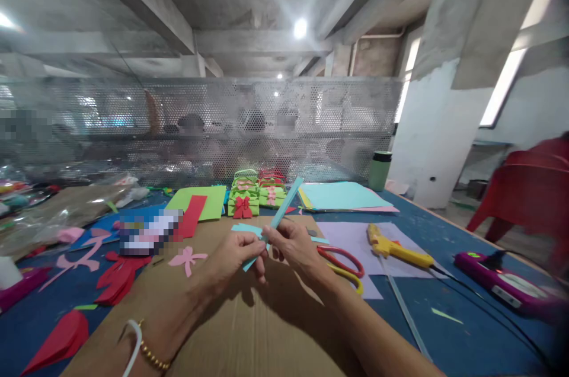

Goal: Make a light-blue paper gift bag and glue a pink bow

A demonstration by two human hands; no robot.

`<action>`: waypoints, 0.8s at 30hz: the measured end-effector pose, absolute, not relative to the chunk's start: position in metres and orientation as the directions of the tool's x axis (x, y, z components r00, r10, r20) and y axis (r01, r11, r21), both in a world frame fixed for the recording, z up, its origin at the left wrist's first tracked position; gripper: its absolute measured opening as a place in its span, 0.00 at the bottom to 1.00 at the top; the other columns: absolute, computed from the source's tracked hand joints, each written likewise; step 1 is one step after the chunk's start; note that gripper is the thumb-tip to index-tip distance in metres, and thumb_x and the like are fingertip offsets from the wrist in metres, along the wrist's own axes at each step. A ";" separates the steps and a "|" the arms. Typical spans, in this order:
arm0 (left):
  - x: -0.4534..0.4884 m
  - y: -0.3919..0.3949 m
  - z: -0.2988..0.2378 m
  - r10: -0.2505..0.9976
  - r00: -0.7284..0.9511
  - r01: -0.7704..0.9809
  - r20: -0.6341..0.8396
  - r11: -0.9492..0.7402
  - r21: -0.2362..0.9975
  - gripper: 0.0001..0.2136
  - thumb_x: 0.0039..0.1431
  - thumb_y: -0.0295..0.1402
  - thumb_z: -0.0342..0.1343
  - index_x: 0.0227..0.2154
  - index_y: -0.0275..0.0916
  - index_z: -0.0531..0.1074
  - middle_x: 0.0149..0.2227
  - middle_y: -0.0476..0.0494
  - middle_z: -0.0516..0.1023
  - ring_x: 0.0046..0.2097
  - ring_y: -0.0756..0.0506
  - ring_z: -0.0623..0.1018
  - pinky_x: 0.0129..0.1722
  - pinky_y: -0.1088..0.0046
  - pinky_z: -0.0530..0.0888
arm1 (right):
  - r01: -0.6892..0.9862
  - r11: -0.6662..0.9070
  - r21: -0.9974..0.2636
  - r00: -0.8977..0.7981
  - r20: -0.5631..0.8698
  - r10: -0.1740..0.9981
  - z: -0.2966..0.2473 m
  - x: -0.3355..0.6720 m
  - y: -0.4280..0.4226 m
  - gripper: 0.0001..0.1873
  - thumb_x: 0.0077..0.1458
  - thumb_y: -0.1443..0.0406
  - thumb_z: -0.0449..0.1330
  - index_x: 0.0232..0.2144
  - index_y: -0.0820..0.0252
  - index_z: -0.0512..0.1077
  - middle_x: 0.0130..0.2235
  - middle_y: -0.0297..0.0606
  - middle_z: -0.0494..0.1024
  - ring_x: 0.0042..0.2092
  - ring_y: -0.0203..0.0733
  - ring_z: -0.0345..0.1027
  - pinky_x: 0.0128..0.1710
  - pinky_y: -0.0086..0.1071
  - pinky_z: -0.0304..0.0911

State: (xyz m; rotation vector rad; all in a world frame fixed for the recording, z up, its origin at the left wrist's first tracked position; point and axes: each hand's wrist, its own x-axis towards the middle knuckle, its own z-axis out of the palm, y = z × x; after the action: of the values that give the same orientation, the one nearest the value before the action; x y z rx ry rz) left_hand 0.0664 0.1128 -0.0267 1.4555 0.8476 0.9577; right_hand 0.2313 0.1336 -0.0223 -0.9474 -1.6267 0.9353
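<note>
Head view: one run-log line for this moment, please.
left hand: pinches light blue paper strip | right hand: pinches same strip | surface: cardboard sheet | nearby: scissors, yellow glue gun

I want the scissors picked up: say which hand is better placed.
Probably right: the right hand lies just beside the scissors, while the left hand sits farther off; both pinch the blue strip.

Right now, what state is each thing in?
light blue strip, pinched by both hands, tilted upward
left hand, shut on the strip's lower end
right hand, shut on the strip
scissors, lying flat, blades hidden
glue gun, lying on its side
green bottle, upright, capped
</note>
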 end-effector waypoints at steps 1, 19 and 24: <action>0.067 0.112 -0.026 0.910 0.408 -0.027 0.080 -0.076 0.997 0.17 0.56 0.46 0.62 0.26 0.35 0.72 0.19 0.47 0.77 0.21 0.48 0.77 0.27 0.73 0.69 | 0.136 0.394 -0.909 -0.190 0.366 0.911 -0.023 0.231 0.134 0.21 0.50 0.51 0.65 0.18 0.58 0.68 0.14 0.27 0.66 0.17 0.31 0.57 0.17 0.25 0.50; 0.072 0.096 -0.021 0.840 0.535 -0.047 0.090 -0.076 0.996 0.14 0.58 0.42 0.61 0.26 0.36 0.74 0.18 0.48 0.77 0.20 0.50 0.76 0.27 0.74 0.68 | -0.102 0.516 -0.851 0.430 0.430 0.794 0.022 0.305 0.146 0.27 0.41 0.44 0.70 0.19 0.58 0.66 0.16 0.21 0.55 0.17 0.26 0.42 0.16 0.26 0.37; 0.070 0.098 -0.021 0.875 0.461 -0.090 0.145 -0.117 0.989 0.13 0.60 0.41 0.60 0.27 0.36 0.74 0.18 0.48 0.77 0.21 0.51 0.76 0.31 0.73 0.68 | -0.102 0.458 -0.883 0.344 0.400 0.849 0.023 0.305 0.144 0.31 0.51 0.37 0.59 0.25 0.59 0.71 0.17 0.25 0.62 0.15 0.26 0.45 0.14 0.24 0.41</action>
State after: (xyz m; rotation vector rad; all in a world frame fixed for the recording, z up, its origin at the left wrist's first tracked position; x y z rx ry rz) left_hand 0.0702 0.0984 -0.0211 1.4531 0.7348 0.9624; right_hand 0.3050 0.1443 0.0234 -0.8878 -1.0322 0.7362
